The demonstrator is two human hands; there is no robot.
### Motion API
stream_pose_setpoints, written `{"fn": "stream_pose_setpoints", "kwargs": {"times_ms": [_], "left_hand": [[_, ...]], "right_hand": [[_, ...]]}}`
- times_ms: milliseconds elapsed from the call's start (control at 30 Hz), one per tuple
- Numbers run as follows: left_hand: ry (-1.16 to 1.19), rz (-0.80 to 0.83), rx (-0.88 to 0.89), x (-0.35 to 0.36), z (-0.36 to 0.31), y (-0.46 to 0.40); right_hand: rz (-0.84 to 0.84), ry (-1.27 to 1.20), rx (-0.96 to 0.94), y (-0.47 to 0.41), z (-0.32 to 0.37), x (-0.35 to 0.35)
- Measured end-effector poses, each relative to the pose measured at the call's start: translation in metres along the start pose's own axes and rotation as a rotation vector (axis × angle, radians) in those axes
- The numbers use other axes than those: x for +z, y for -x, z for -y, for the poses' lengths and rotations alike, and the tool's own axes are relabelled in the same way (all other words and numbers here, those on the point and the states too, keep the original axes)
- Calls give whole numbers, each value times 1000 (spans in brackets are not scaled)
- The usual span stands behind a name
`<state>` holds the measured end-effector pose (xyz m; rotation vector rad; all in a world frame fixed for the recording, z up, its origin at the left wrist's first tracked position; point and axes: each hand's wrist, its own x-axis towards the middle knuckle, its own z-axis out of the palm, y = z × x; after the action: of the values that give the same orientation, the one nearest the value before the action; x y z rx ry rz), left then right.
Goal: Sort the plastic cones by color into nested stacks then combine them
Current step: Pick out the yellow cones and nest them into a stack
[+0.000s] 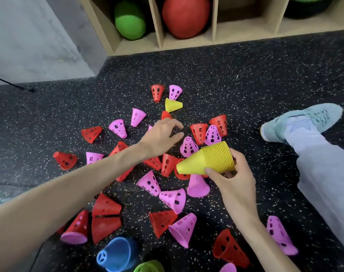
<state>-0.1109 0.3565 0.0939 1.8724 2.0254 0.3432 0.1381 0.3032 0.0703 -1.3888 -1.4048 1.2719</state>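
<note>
Reach underway: left hand (161, 134), fingers relaxed and holding nothing, extends toward lone yellow cone (173, 105) lying on its side just beyond its fingertips; right hand (229, 178) grips yellow stack (206, 160), farther back

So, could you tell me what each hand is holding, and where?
Right hand grips the yellow cone stack around its wide, ribbed end. Left hand holds nothing.

Dark speckled rubber floor (245, 79); grey wall (29, 36); wooden cubby shelf (157, 26) holding balls.
</note>
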Motion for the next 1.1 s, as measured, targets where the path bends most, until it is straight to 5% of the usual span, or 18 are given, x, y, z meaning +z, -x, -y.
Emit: {"fn": "stream_pose_setpoints", "kwargs": {"times_ms": [333,800,1100], "left_hand": [[-140,6,-229,6,59,-129],[131,173,-476,45,98,-192],[280,-425,-198,18,72,-125]], "right_hand": [[-35,-119,0,-70,-7,22],[-9,-157,83,-85,-40,46],[-64,-99,21,-71,-19,35]]}}
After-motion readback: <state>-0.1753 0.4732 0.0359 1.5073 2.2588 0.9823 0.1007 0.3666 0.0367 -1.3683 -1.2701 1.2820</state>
